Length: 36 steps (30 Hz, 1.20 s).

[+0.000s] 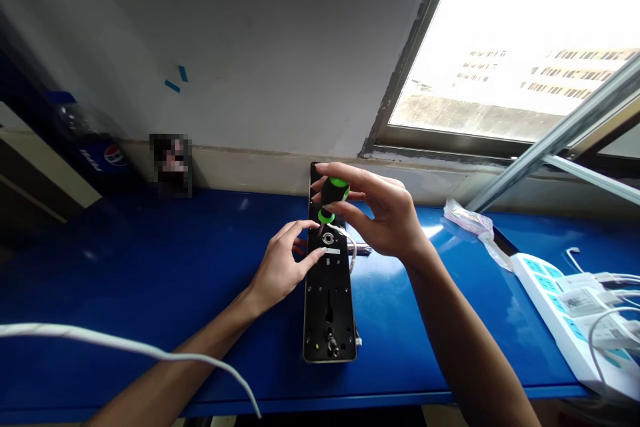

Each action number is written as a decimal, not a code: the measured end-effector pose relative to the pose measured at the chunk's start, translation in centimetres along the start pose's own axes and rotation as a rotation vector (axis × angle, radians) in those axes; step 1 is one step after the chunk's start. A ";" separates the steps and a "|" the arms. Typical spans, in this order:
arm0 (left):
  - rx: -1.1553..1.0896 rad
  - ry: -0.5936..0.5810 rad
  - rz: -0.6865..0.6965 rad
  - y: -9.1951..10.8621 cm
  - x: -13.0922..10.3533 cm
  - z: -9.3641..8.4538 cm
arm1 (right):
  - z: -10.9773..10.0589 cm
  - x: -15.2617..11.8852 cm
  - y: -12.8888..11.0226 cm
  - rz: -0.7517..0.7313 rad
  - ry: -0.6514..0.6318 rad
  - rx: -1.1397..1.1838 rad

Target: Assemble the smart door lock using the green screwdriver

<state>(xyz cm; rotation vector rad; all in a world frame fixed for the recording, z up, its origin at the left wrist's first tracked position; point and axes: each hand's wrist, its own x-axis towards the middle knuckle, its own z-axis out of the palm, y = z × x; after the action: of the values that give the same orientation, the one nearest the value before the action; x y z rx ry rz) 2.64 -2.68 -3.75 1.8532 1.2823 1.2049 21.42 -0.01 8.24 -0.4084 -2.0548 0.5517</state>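
Note:
A long black metal panel (329,307), like the back of a door lock, lies lengthwise in front of me on the blue table (215,260). My right hand (385,217) grips a stubby black-and-green screwdriver (334,195) from above, its shaft tilted down toward the panel's upper half. The exact spot where the tip meets the panel is hard to make out. At the panel's left edge, my left hand (283,260) holds it, with thumb and index finger over the top near the shaft. A white cable (351,243) comes out beside a round fitting (328,238).
A white power strip (550,313) with plugs and cords sits at the right, near a clear plastic packet (469,217). Another white cable (125,345) crosses above my left forearm. A cola bottle (95,140) stands at the back left; a window (500,67) is at right.

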 end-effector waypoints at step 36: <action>0.578 -0.163 0.398 2.1 -0.2 2.9 | -1.5 -15.5 4.9 0.216 -0.367 -0.428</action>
<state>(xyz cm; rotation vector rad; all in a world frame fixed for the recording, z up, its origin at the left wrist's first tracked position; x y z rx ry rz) 6.04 -3.57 -3.31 2.6634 1.2959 0.8888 30.91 -3.11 -4.65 -0.8395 -2.5070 0.3241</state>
